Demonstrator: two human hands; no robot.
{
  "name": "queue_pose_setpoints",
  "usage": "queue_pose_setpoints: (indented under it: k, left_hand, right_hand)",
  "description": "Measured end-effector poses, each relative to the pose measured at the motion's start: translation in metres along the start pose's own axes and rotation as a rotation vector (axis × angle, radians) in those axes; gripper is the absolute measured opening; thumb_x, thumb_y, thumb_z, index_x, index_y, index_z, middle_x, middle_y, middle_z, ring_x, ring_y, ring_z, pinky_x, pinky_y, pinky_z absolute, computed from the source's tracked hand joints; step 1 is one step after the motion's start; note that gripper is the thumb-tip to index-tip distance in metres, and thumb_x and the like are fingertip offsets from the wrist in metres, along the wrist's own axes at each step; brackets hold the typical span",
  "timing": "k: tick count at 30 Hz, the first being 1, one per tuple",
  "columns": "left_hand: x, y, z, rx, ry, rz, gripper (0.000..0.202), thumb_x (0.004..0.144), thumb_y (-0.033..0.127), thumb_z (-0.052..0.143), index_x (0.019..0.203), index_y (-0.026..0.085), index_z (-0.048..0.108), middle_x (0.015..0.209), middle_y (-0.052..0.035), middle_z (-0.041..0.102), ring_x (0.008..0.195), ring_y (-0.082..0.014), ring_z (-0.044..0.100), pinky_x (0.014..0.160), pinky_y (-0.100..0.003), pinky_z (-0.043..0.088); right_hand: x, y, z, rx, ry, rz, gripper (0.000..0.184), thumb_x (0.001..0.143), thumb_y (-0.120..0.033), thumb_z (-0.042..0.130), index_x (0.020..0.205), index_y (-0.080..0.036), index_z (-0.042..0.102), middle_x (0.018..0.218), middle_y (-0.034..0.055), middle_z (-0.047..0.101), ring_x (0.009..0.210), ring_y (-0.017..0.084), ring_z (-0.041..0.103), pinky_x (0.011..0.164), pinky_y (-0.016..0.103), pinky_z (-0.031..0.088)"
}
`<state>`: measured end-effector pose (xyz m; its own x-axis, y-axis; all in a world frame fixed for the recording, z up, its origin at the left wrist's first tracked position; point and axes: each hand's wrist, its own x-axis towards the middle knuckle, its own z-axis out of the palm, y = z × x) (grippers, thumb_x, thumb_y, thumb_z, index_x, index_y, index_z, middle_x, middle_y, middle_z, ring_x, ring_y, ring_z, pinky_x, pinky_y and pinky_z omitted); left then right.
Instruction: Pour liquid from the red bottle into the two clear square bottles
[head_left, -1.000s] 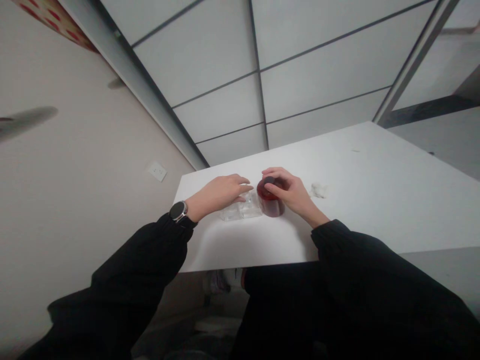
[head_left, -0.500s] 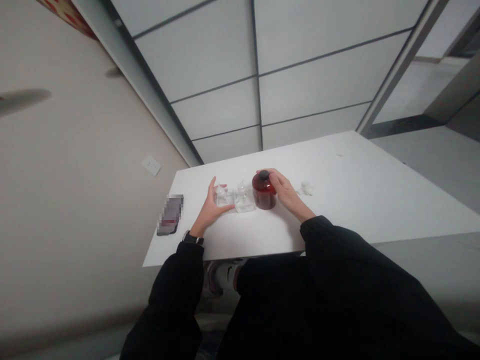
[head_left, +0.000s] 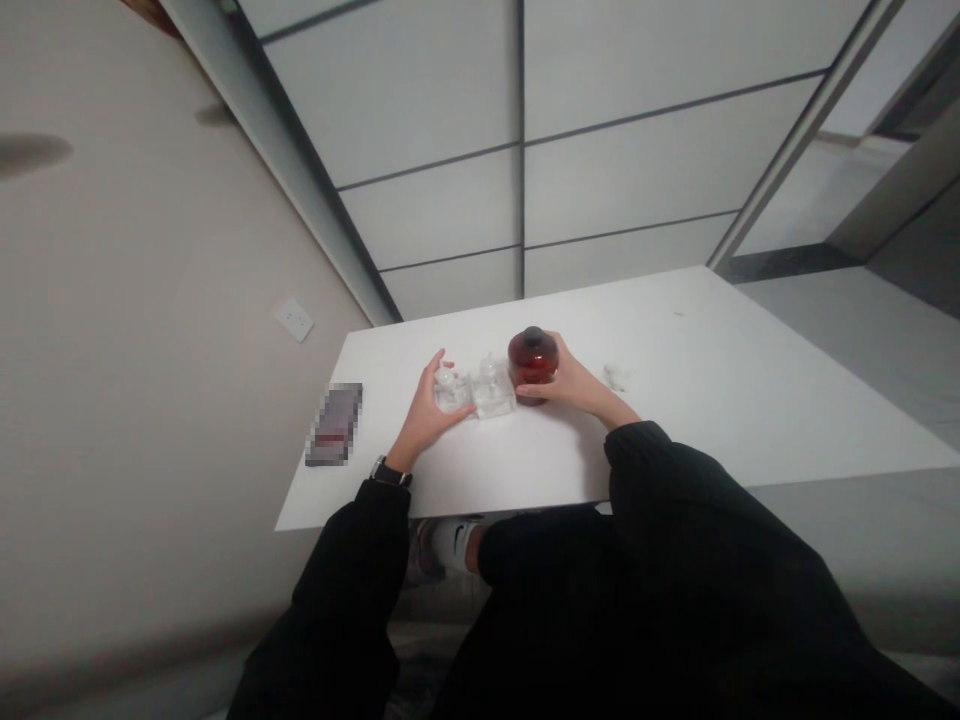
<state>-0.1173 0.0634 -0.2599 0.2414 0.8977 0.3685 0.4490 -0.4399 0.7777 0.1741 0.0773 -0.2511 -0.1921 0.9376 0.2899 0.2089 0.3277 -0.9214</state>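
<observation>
My left hand [head_left: 426, 418] curves around the left one of two clear glass bottles [head_left: 453, 394], its thumb along the near side and fingers behind. A second clear glass bottle [head_left: 495, 398] with a rounded clear stopper stands right beside it. My right hand [head_left: 574, 385] is wrapped around a round dark red-brown bottle [head_left: 531, 358] with a black cap, the thumb low across its front. That bottle is close against the right side of the second glass bottle. Fingertips behind both held bottles are partly hidden.
A white table [head_left: 675, 400] carries everything. A phone-like dark item [head_left: 334, 425], blurred out, lies at the left. Some crumpled whitish material [head_left: 616, 377] lies right of my right hand. Panelled sliding doors [head_left: 442, 210] rise behind the table, and a wall [head_left: 187, 400] stands left.
My right hand has shifted its hold on the red-brown bottle, with the thumb now lower across the front. My left hand stays around the left glass bottle. The view has moved slightly.
</observation>
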Motion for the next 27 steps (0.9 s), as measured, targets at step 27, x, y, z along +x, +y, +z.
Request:
queue_pose_setpoints:
  k: [27]
  left_hand:
    - [0.013,-0.005,-0.001,-0.148,-0.085,-0.088,0.099,0.084,0.061,0.077,0.162,0.031,0.025,0.149,-0.0142,0.05,0.141,-0.0345,0.049,0.123,-0.056,0.033]
  right_hand:
    - [-0.014,0.009,0.004,-0.127,0.035,0.01,0.133,0.072,-0.036,0.087,0.167,-0.026,-0.006,0.155,0.0217,0.051,0.138,0.038,0.059,0.118,0.061,0.043]
